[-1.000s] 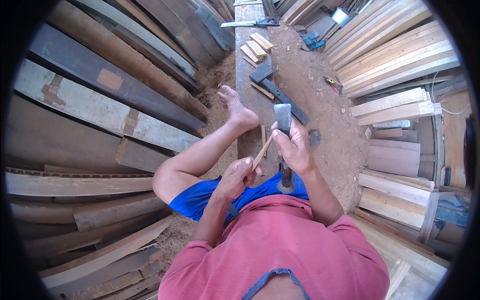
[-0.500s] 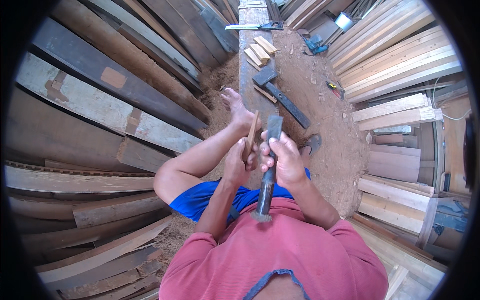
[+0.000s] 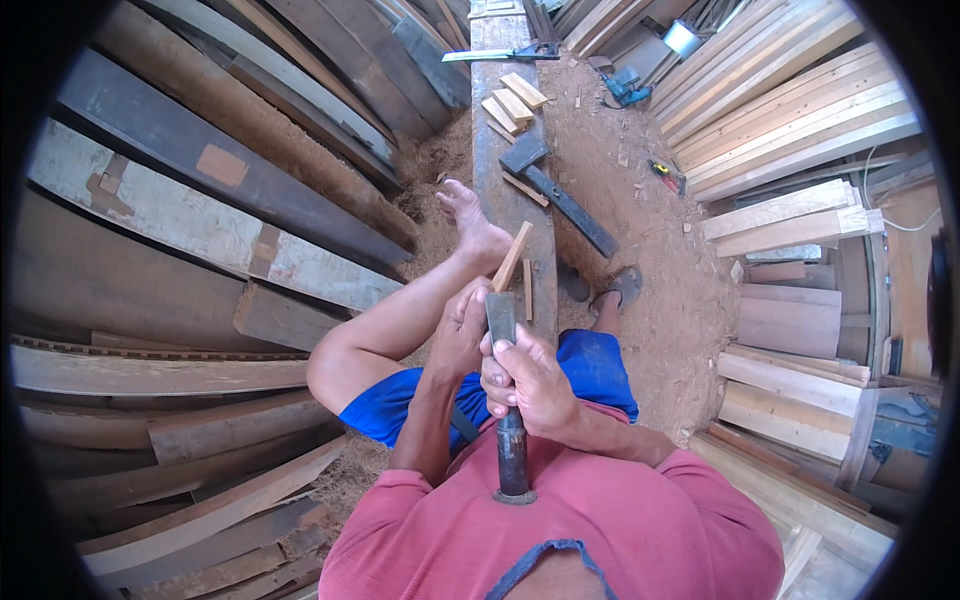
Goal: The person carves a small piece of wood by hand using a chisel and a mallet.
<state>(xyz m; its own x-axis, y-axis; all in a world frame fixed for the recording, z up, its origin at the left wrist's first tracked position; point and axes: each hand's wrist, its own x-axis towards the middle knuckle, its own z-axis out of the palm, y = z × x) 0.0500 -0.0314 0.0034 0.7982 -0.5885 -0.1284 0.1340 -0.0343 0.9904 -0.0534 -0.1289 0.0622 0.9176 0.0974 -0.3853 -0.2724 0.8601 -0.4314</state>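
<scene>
A hammer [image 3: 505, 400] is gripped tight in the right hand [image 3: 530, 385] and raised over a thin wood strip [image 3: 512, 256]. The strip is held upright on the long bench [image 3: 500, 130] by the closed left hand [image 3: 462, 330]. A straight blow down seems needed next. Room is tight: a foot [image 3: 470, 222] rests beside the strip.

A long grey beam [image 3: 510, 170] is being seen running away across the sandy floor [image 3: 640, 220]. At its far end a handsaw [image 3: 505, 53] is lying, nearer 3 short wood blocks [image 3: 512, 100], then a dark hatchet [image 3: 555, 185], and a bare foot [image 3: 472, 222] is resting on it.
</scene>
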